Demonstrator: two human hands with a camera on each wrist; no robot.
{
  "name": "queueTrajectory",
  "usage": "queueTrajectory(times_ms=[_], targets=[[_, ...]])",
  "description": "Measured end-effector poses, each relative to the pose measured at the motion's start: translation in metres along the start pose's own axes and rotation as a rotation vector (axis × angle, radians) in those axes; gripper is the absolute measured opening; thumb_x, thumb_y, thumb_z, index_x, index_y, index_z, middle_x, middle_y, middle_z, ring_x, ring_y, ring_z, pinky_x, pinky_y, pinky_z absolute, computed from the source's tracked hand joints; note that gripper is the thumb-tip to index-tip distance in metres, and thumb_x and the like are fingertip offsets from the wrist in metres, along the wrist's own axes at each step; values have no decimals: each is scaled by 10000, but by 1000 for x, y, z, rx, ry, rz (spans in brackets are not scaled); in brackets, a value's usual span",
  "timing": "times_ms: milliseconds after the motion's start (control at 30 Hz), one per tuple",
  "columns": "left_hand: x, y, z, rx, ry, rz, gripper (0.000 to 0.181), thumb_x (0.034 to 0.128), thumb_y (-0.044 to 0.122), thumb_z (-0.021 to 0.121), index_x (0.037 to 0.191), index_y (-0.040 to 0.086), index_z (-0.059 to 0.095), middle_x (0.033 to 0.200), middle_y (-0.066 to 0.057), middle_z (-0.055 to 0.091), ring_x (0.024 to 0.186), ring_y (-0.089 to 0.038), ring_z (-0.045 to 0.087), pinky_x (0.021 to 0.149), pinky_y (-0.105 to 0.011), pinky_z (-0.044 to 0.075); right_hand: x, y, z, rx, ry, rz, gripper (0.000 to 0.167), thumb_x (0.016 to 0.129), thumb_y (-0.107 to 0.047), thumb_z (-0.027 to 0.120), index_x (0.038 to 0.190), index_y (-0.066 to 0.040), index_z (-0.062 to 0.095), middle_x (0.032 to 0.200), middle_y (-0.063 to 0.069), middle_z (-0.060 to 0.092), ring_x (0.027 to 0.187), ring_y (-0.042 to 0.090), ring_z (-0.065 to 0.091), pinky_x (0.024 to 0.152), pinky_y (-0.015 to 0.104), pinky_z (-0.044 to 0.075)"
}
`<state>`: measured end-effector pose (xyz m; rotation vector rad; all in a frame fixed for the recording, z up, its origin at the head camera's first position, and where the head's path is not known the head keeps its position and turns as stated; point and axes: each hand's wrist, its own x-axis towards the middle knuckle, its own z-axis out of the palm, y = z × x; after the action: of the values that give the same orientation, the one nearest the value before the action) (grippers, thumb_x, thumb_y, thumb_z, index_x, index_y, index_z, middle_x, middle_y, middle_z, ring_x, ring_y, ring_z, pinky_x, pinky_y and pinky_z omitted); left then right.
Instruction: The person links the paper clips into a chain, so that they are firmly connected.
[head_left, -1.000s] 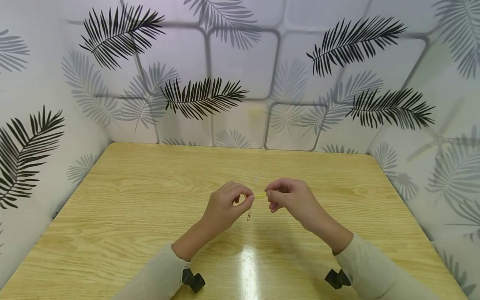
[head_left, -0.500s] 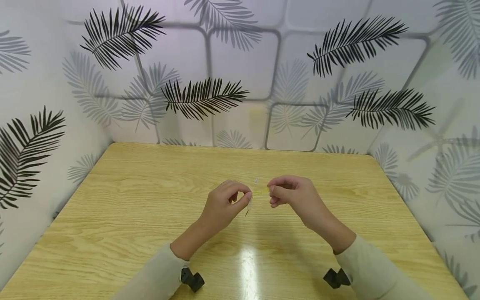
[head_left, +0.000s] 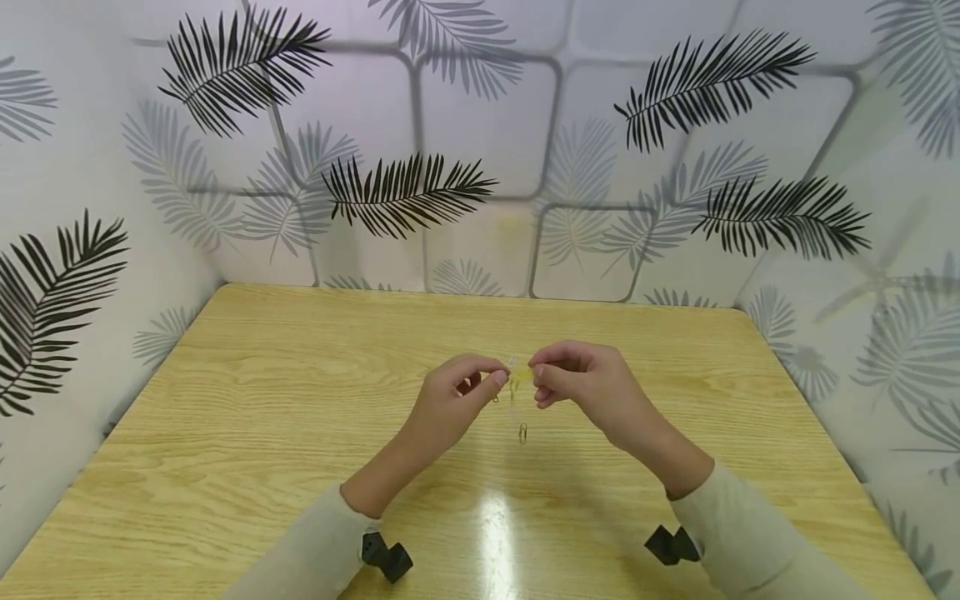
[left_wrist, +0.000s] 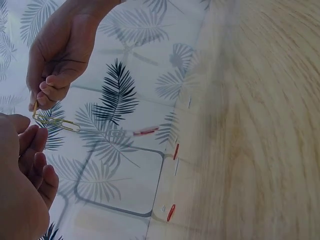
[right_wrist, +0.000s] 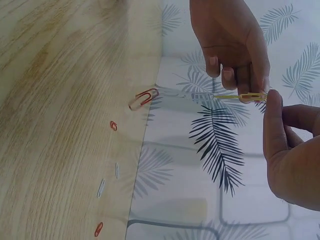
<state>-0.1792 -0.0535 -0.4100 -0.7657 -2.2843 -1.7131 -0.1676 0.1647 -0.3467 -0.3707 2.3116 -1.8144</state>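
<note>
My right hand (head_left: pixel 588 383) pinches a yellow paper clip (right_wrist: pixel 250 96) between thumb and forefinger. From it hangs a short chain: another yellow clip (left_wrist: pixel 70 126), pale clips (left_wrist: pixel 117 133) and a red clip (left_wrist: pixel 145 131) at the lower end. My left hand (head_left: pixel 457 396) is close beside it, thumb and forefinger pinched together at the upper yellow clips. A small clip (head_left: pixel 495 398) shows just below the left fingers. How the upper clips join is hidden by the fingertips. Both hands are held above the wooden table (head_left: pixel 300 400).
On the table lie loose clips: a red clip (right_wrist: pixel 113 126), another red one (right_wrist: pixel 98 229) and pale ones (right_wrist: pixel 101 188). A small pale clip (head_left: pixel 512 360) lies behind the hands. Leaf-patterned sheeting (head_left: pixel 480 242) stands behind the table and at both sides.
Both hands have risen slightly, and the left one has moved in toward the right. The chain that hung at the left fingers now hangs between the hands, nearer the right hand.
</note>
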Motion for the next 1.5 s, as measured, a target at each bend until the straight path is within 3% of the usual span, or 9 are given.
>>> queueTrajectory(times_ms=[100, 267, 500, 667, 800, 933, 1167, 1400, 1500], targets=[[4, 3, 2, -39, -48, -41, 222, 1015, 283, 626, 1131, 134, 743, 1042, 12, 682, 849, -164, 543, 728, -264, 479, 0, -1, 0, -5, -13, -4, 207, 972, -130, 646, 1112, 20, 677, 962, 125, 689, 818, 217, 705, 795, 392, 604], [7, 4, 3, -95, -108, -101, 200, 1020, 291, 616, 1063, 149, 750, 1003, 6, 681, 889, -174, 556, 764, -284, 480, 1, -2, 0, 3, -33, -7, 236, 972, -124, 640, 1135, 45, 666, 981, 103, 701, 827, 232, 706, 793, 380, 602], [8, 6, 0, -110, -103, -121, 199, 1014, 283, 625, 1021, 118, 735, 970, -26, 664, 844, -213, 553, 732, -289, 483, 3, 7, -6, -66, -72, -47, 227, 986, -190, 659, 1136, -20, 678, 1027, 101, 690, 929, 285, 687, 819, 413, 595], [8, 5, -4, -103, -89, -144, 184, 1008, 296, 633, 1000, 144, 737, 963, -20, 655, 840, -226, 559, 720, -289, 488, 13, 29, -19, -191, -57, -46, 240, 997, -246, 656, 1145, -60, 688, 1089, 118, 681, 999, 286, 663, 801, 391, 594], [9, 7, -6, -105, -85, -140, 173, 1004, 285, 640, 982, 146, 740, 985, -13, 662, 866, -215, 548, 749, -288, 488, 23, 52, -29, -293, -37, -5, 251, 1006, -234, 641, 1173, -51, 683, 1137, 155, 680, 1023, 348, 646, 772, 449, 592], [10, 11, -8, -101, -79, -134, 159, 1001, 268, 645, 978, 145, 743, 975, -12, 666, 876, -209, 543, 759, -285, 480, 33, 71, -36, -384, -25, 37, 280, 1008, -204, 634, 1207, -12, 673, 1152, 169, 685, 998, 363, 649, 716, 418, 588], [9, 11, -9, -88, -71, -144, 159, 1000, 278, 647, 988, 157, 750, 939, -7, 657, 866, -205, 548, 745, -280, 475, 52, 97, -38, -493, -46, 97, 288, 1004, -178, 635, 1224, 5, 670, 1135, 162, 685, 855, 277, 632, 626, 362, 544], [7, 11, -9, -73, -65, -136, 164, 1001, 268, 648, 989, 140, 750, 939, 1, 658, 868, -192, 545, 747, -286, 469, 66, 110, -29, -667, -57, 97, 227, 975, -211, 672, 1119, -44, 723, 1081, 92, 714, 968, 225, 643, 852, 406, 529], [6, 11, -8, -65, -65, -130, 168, 1003, 270, 645, 992, 143, 755, 941, -1, 661, 864, -195, 544, 737, -282, 468, 69, 112, -26, -703, -48, 101, 199, 957, -201, 690, 1077, -48, 731, 1052, 86, 720, 963, 236, 644, 869, 434, 524]])
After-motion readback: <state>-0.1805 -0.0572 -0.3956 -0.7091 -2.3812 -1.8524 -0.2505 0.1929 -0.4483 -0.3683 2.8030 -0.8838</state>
